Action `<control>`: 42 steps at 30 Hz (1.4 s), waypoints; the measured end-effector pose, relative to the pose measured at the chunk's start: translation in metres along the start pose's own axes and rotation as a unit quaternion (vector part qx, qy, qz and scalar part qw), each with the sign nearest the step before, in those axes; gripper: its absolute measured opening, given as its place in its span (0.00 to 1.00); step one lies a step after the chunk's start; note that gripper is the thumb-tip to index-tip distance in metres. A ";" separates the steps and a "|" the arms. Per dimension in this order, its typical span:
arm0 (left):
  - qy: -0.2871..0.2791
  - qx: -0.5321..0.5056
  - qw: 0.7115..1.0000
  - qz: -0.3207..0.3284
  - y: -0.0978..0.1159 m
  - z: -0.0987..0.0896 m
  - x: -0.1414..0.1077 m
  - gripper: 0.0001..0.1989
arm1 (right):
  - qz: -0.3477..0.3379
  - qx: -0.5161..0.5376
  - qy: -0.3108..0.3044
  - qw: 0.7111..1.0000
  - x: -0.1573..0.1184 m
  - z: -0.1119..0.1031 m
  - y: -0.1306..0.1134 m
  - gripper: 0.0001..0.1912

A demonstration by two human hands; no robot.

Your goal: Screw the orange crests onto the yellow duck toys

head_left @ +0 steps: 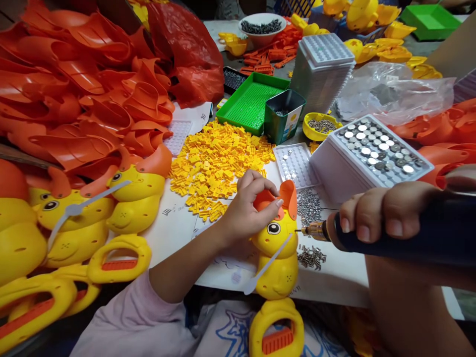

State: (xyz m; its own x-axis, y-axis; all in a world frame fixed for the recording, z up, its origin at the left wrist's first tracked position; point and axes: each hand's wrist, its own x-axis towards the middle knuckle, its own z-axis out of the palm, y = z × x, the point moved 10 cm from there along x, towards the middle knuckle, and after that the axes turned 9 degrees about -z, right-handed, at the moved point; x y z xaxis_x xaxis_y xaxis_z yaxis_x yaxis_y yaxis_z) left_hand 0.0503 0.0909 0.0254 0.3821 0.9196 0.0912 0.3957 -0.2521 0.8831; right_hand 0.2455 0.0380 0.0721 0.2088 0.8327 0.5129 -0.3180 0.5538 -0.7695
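A yellow duck-like toy (277, 267) with a large printed eye, orange flaps and a ring handle lies near the table's front edge. My left hand (247, 206) is closed at its top, thumb and fingers pinching an orange flap (287, 196). In my right hand (390, 210) is a dark electric screwdriver (366, 243), held level. Its bit (302, 230) points left, at the edge of the toy's head; whether it sits in a screw I cannot tell. A pale grey strip (269, 267) lies across the toy's body.
Yellow clips (219, 163) are heaped behind my left hand. Screws (311, 257) lie beside the toy. A white tray stack (345, 166) with metal discs stands right, a green tray (253, 101) behind. Similar toys (137, 198) and orange shells (74, 89) crowd the left.
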 end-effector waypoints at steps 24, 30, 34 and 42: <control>0.013 -0.040 0.999 -0.016 -0.022 -0.017 0.006 0.08 | -0.098 0.075 -0.057 0.991 0.013 0.026 -0.014 0.11; 0.004 -0.054 0.998 -0.016 -0.024 -0.021 0.010 0.08 | -0.070 0.040 0.096 0.992 0.010 -0.002 0.008 0.27; 0.004 -0.077 0.997 -0.019 -0.024 -0.019 0.009 0.09 | -0.078 -0.032 0.106 0.991 0.008 -0.007 0.016 0.25; 0.016 -0.112 0.993 -0.037 -0.026 -0.018 0.010 0.08 | -0.123 -0.051 0.108 0.985 0.007 -0.005 0.021 0.25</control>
State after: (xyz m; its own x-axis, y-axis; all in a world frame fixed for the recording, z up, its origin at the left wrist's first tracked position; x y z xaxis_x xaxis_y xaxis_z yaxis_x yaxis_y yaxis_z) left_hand 0.0290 0.1122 0.0110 0.3305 0.9432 0.0340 0.2240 -0.1134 0.9680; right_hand 0.2451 0.0552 0.0580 0.4637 0.6480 0.6042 -0.1407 0.7272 -0.6719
